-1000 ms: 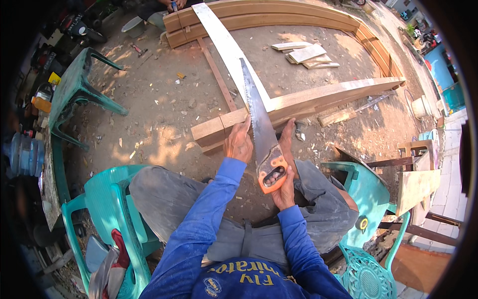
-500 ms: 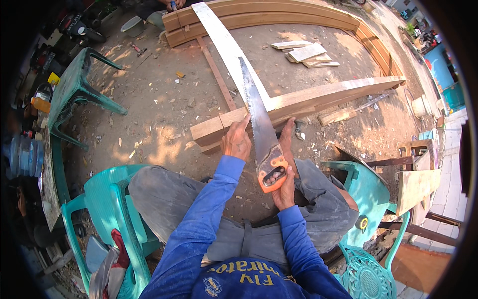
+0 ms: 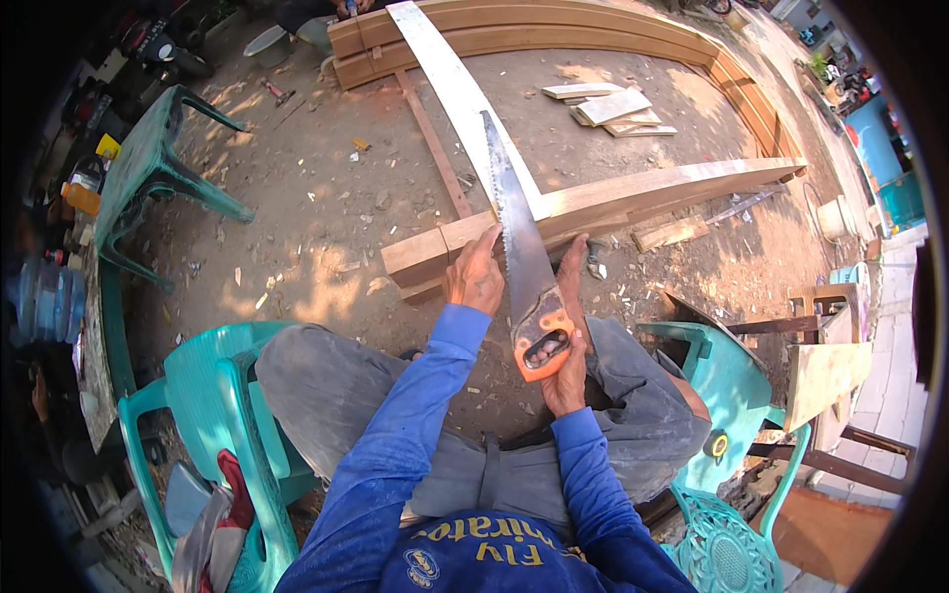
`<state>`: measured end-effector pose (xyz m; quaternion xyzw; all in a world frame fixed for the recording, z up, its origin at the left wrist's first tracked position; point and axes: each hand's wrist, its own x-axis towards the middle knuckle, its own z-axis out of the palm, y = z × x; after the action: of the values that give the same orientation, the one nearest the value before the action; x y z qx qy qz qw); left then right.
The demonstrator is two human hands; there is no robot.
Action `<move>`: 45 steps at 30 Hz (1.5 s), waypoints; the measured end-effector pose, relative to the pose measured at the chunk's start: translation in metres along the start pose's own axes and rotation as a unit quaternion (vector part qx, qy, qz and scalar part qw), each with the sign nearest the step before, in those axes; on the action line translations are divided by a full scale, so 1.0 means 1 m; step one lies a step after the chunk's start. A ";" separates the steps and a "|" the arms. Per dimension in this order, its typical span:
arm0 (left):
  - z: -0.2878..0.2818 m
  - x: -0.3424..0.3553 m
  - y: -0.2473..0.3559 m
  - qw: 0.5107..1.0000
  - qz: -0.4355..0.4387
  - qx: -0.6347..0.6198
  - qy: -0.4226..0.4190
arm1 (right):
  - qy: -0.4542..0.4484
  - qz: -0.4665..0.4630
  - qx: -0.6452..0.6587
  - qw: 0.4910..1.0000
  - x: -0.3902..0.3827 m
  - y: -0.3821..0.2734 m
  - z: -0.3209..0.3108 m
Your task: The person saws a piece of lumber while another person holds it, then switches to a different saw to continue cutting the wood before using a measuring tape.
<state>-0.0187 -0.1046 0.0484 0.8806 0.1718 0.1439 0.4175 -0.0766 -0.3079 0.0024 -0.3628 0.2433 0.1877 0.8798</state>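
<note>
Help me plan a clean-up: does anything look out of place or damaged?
Yes, mildly. A hammer-like tool lies loose on the ground at upper left, and pale boards sit in a crooked heap beyond the nearer beam. The saw's blade is stained brown near its handle, so it looks worn.

The left forearm (image 3: 390,425) enters from the lower edge, left of centre, and slopes up and right. The left hand (image 3: 474,277) lies near frame centre, its back facing up, index finger (image 3: 488,240) extended toward the upper edge. The right forearm (image 3: 598,479) rises from lower right of centre, inclined left. The right hand (image 3: 565,378) is clenched, fingers curled; both wrists align with their forearms.
</note>
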 end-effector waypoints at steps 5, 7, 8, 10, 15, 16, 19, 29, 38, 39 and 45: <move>0.003 0.001 -0.002 1.000 -0.006 -0.001 -0.004 | -0.004 0.002 0.000 1.000 0.002 0.000 -0.002; 0.005 0.001 -0.004 1.000 -0.012 0.003 -0.009 | -0.008 0.002 0.003 1.000 0.002 0.001 -0.002; 0.007 0.001 -0.005 1.000 0.000 0.006 0.008 | -0.010 0.003 0.004 1.000 0.002 0.001 -0.002; 0.009 0.001 -0.007 1.000 0.012 0.008 0.026 | -0.012 0.003 0.005 1.000 0.002 0.000 -0.001; 0.010 0.003 -0.003 1.000 -0.001 -0.005 0.021 | -0.007 0.006 -0.002 1.000 0.001 -0.001 0.000; 0.010 0.003 -0.004 1.000 -0.002 -0.004 0.021 | -0.007 0.006 -0.002 1.000 0.001 -0.001 0.000; 0.008 0.004 -0.005 1.000 0.000 -0.008 0.004 | -0.008 0.012 0.003 1.000 0.002 0.000 -0.001; 0.012 0.005 -0.008 0.999 0.016 0.013 0.025 | -0.002 0.006 -0.005 1.000 0.004 0.002 -0.004; 0.011 0.006 -0.010 1.000 0.012 -0.021 0.018 | 0.012 0.022 -0.007 1.000 0.002 -0.001 -0.001; 0.011 0.006 -0.009 0.998 0.002 -0.055 0.004 | 0.017 0.022 -0.013 1.000 0.001 -0.001 -0.001; 0.019 0.009 -0.017 0.955 -0.086 -0.281 -0.044 | 0.039 0.031 -0.004 0.999 -0.005 -0.002 0.005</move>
<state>-0.0059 -0.1039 0.0245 0.7149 0.1804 0.1109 0.6664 -0.0781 -0.3064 0.0099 -0.3652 0.2881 0.2015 0.8620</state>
